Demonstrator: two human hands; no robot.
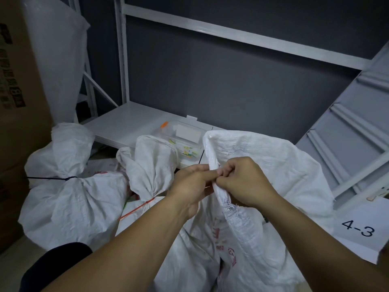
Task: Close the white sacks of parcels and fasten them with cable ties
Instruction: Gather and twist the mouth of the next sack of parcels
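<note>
A white woven sack [273, 178] with red print stands open in front of me, its hemmed rim standing up in the middle. My left hand [190, 186] and my right hand [245, 182] pinch that rim side by side, fingers curled on the fabric. To the left stand two closed sacks: one [69, 192] is tied at the neck with a dark cable tie [52, 178], the other [151, 165] with an orange cable tie [136, 209]. No loose cable tie shows in my hands.
A low white shelf board [130, 121] behind the sacks carries a clear plastic box [185, 135]. White racking uprights stand against the dark wall. A cardboard box [19, 102] rises at the left. A white rack frame [353, 133] leans at the right beside a "4-3" label [359, 228].
</note>
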